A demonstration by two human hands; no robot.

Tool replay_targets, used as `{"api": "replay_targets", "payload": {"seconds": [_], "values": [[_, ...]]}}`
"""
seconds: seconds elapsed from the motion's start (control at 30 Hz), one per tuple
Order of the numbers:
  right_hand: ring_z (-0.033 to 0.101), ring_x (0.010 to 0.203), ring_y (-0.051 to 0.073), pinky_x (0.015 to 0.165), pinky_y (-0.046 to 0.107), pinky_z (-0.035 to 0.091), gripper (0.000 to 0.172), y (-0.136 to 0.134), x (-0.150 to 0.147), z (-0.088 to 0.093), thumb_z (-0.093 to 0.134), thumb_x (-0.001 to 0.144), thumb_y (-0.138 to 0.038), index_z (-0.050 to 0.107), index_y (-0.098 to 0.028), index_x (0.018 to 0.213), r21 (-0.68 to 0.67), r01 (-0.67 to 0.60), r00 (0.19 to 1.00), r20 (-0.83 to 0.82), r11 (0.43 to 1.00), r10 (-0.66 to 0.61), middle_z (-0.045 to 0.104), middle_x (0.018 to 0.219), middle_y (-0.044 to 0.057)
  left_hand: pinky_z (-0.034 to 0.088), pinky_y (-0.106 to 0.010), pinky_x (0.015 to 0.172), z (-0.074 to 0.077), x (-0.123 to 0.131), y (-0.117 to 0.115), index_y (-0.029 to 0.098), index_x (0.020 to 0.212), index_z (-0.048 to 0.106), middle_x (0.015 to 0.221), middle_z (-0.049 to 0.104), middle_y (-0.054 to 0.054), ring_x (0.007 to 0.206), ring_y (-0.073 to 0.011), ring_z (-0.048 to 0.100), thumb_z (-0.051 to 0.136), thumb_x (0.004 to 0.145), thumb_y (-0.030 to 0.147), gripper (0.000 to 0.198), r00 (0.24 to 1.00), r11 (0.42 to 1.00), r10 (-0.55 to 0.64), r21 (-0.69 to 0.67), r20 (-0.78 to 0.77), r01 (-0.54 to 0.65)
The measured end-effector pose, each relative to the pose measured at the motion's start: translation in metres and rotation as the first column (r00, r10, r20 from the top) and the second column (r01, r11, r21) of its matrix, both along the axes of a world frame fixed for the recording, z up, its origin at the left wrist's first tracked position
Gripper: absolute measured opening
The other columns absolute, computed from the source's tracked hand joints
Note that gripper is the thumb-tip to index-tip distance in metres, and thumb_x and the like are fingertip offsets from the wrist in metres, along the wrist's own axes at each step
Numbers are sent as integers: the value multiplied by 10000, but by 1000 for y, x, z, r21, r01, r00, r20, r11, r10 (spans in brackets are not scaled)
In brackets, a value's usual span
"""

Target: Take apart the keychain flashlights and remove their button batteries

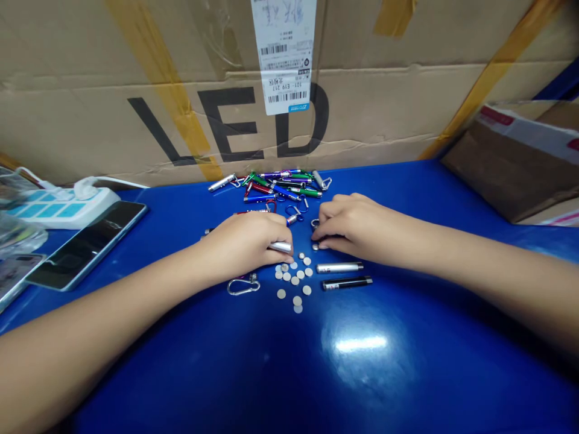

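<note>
My left hand [257, 238] is closed around a silver penlight tube [281, 246], whose end sticks out past the fingers. Just below its fingertips lie several loose button cells [295, 280] on the blue table. My right hand [344, 223] is pinched at the table, its fingertips by a small round silver piece [315, 246]; whether they grip it is unclear. A metal ring [315, 223] shows beside the index finger. Nearer me lie a silver penlight tube [339, 267] and a black one [347, 283], side by side. A silver carabiner clip [243, 286] rests below my left wrist.
Behind the hands is a pile of coloured penlights [283, 185] with clips. A large cardboard box [172, 120] stands along the back. A phone [88, 244] and a white power strip [63, 205] are at left; a brown carton [511, 163] is at right.
</note>
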State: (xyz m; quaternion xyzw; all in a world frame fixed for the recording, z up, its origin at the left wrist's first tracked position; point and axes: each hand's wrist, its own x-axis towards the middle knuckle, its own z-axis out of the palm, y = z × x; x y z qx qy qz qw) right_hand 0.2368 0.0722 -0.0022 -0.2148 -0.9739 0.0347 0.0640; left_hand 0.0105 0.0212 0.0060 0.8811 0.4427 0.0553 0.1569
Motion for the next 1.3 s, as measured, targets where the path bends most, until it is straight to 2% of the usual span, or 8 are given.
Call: {"api": "replay_targets", "payload": {"seconds": [0.17, 0.33, 0.57, 0.87, 1.0, 1.1, 1.17, 1.3], "values": [[557, 850, 181, 698, 302, 319, 146, 0, 0, -2, 633, 859, -231, 733, -246, 965, -30, 4, 1000, 2, 1000, -4, 637, 872, 43, 450, -260, 739, 0, -2, 3, 205, 793, 727, 801, 668, -9, 787, -158, 607, 702, 818, 312, 112, 998, 998, -47, -35, 38, 48], [548, 854, 180, 708, 306, 310, 150, -2, -1, -5, 601, 886, -252, 737, -257, 949, -52, -22, 999, -30, 998, 20, 626, 844, 41, 445, -271, 740, 1, 6, 7, 230, 1005, 728, 894, 675, -23, 841, -171, 621, 659, 858, 329, 190, 997, 998, -63, -6, 50, 63], [542, 834, 169, 724, 301, 333, 102, -1, -6, -5, 611, 838, -169, 708, -192, 860, -143, 38, 999, -19, 989, -41, 628, 854, 43, 447, -269, 732, -3, 10, 10, 238, 911, 745, 861, 683, -7, 799, -158, 626, 646, 835, 231, 125, 995, 995, -96, -25, 36, 97], [552, 806, 152, 728, 292, 341, 46, -2, -4, -5, 662, 804, -166, 698, -191, 790, -153, -6, 993, -117, 988, -12, 640, 815, 19, 414, -254, 656, 4, 12, 2, 260, 841, 725, 853, 673, 20, 796, -159, 610, 624, 785, 165, 150, 999, 1000, 2, 23, -51, -1], [567, 777, 142, 731, 287, 369, 59, -4, -3, -5, 679, 802, -189, 710, -194, 752, -196, -46, 990, -140, 979, 18, 662, 777, 9, 404, -248, 655, 5, 8, -1, 288, 855, 738, 857, 671, 20, 818, -161, 617, 638, 796, 189, 153, 996, 999, -7, 38, -94, 10], [581, 747, 131, 719, 269, 408, 98, -2, -2, 1, 662, 823, -231, 721, -194, 755, -281, -68, 987, -157, 957, 24, 670, 744, 7, 416, -248, 672, 6, 4, 0, 265, 881, 738, 821, 658, 8, 780, -156, 607, 663, 829, 311, 102, 1000, 1000, -21, 7, -5, 21], [596, 749, 129, 715, 263, 432, 133, 3, 1, 8, 619, 855, -252, 718, -185, 797, -299, -38, 979, -203, 954, -25, 678, 771, 15, 425, -252, 689, 8, 1, 3, 235, 905, 723, 812, 651, -2, 770, -156, 601, 626, 862, 416, 210, 997, 1000, -7, 31, 81, 5], [590, 756, 153, 712, 289, 436, 175, 19, 11, 17, 560, 872, -264, 699, -159, 859, -136, 180, 935, -284, 974, -212, 662, 832, 47, 438, -296, 785, 11, -6, 9, 187, 935, 681, 895, 670, -31, 859, -180, 605, 467, 945, 461, 348, 989, 992, 66, 102, 134, -80]]}}
